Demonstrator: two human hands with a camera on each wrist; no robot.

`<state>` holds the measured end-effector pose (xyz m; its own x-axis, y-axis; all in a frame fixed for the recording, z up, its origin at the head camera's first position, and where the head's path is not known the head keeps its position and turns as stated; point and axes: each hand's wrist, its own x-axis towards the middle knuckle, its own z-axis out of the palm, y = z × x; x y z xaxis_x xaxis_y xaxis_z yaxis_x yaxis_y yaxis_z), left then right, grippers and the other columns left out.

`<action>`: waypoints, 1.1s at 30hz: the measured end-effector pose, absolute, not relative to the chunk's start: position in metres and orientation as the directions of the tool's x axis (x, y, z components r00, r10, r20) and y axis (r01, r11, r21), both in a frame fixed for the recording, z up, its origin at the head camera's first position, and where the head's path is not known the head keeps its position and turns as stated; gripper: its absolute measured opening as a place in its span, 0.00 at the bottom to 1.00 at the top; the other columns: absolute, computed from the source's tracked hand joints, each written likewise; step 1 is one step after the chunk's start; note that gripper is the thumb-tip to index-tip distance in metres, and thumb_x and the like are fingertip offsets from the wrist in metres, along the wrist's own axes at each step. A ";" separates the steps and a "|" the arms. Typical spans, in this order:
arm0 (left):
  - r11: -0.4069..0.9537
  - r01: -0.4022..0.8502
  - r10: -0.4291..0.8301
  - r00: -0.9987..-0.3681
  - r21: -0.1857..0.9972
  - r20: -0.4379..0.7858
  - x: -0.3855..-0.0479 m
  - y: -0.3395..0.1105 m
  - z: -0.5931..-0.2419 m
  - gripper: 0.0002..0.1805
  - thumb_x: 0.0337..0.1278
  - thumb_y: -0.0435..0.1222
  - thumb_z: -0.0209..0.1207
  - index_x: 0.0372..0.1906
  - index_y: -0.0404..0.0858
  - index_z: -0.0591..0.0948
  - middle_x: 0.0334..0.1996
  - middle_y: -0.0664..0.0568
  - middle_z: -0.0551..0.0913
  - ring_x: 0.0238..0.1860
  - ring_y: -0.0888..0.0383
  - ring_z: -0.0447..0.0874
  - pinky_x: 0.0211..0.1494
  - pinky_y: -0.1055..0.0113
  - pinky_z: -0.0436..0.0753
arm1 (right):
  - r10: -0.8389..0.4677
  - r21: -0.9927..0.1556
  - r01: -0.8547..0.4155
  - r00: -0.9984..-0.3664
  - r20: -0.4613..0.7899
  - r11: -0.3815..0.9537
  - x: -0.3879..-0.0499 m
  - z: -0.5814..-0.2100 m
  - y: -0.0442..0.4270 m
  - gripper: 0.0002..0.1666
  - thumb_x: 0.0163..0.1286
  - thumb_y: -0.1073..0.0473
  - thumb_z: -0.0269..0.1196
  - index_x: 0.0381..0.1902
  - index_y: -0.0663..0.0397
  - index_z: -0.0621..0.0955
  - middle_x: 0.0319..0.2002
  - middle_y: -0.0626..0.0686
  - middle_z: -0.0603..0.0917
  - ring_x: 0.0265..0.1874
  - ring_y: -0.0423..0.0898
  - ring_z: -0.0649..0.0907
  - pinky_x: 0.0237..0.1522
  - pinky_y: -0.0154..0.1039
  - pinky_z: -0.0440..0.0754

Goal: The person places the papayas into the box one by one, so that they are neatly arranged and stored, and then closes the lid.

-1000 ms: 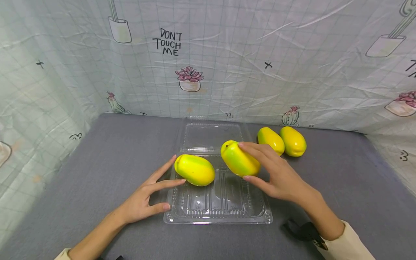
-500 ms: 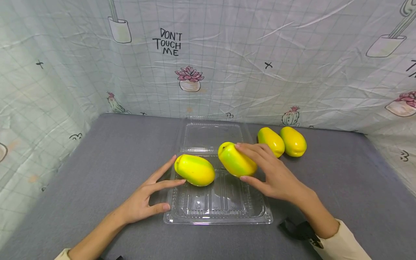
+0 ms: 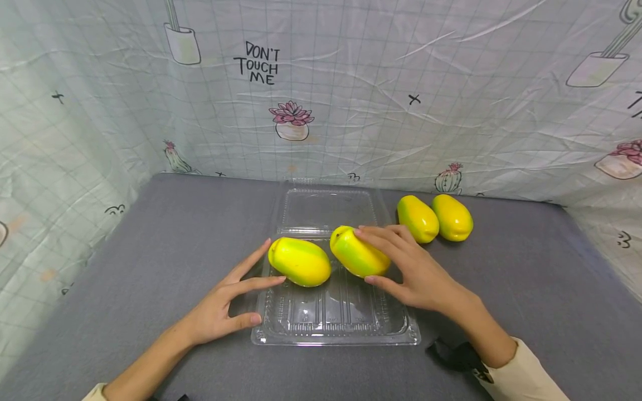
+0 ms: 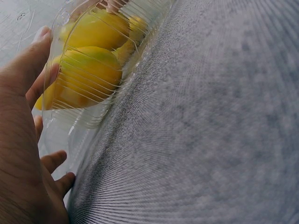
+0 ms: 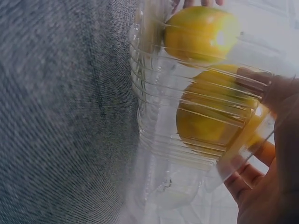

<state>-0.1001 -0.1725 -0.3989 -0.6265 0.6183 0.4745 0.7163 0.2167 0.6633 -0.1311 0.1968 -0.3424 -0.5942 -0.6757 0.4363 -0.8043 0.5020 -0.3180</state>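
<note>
Across the back and down both sides, a creased pale curtain with a faint printed grid. Left of its middle, black lettering reading DON'T TOUCH ME; just below, a pink succulent in a round pot. Near the curtain's foot, a left cactus and a right cactus, both pink-topped. Higher up, a drawn left planter and right planter. In front, a grey bench with a woven-looking surface.

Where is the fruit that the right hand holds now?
In the head view, the held fruit is in the right hand over the clear box, just right of the left fruit.
</note>
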 end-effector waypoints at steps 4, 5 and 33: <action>0.214 0.717 0.619 -0.625 0.663 0.476 -0.100 -0.172 -0.399 0.31 0.60 0.56 0.57 0.64 0.45 0.75 0.74 0.36 0.46 0.73 0.38 0.45 0.60 0.32 0.56 | -0.679 -0.320 -0.797 -0.603 0.417 0.511 -0.131 -0.344 0.196 0.44 0.61 0.49 0.67 0.72 0.46 0.62 0.68 0.47 0.66 0.61 0.48 0.66 0.58 0.48 0.69; 0.214 0.716 0.619 -0.625 0.665 0.475 -0.100 -0.172 -0.399 0.32 0.60 0.56 0.57 0.64 0.45 0.74 0.74 0.36 0.46 0.73 0.38 0.45 0.59 0.31 0.56 | -0.680 -0.321 -0.796 -0.606 0.413 0.514 -0.131 -0.344 0.196 0.44 0.61 0.49 0.67 0.72 0.45 0.62 0.68 0.47 0.66 0.61 0.47 0.66 0.58 0.48 0.69; 0.219 0.718 0.621 -0.624 0.660 0.473 -0.100 -0.172 -0.397 0.32 0.59 0.57 0.57 0.64 0.45 0.75 0.74 0.36 0.46 0.73 0.39 0.45 0.56 0.28 0.57 | -0.708 -0.345 -0.768 -0.636 0.307 0.540 -0.129 -0.344 0.194 0.44 0.62 0.49 0.67 0.73 0.41 0.62 0.68 0.46 0.66 0.60 0.46 0.64 0.56 0.48 0.69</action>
<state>-0.1004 -0.1722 -0.3971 -0.6244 0.6213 0.4734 0.7184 0.2191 0.6602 -0.1288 0.1940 -0.3442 -0.6359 -0.7083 0.3066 -0.7677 0.5397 -0.3454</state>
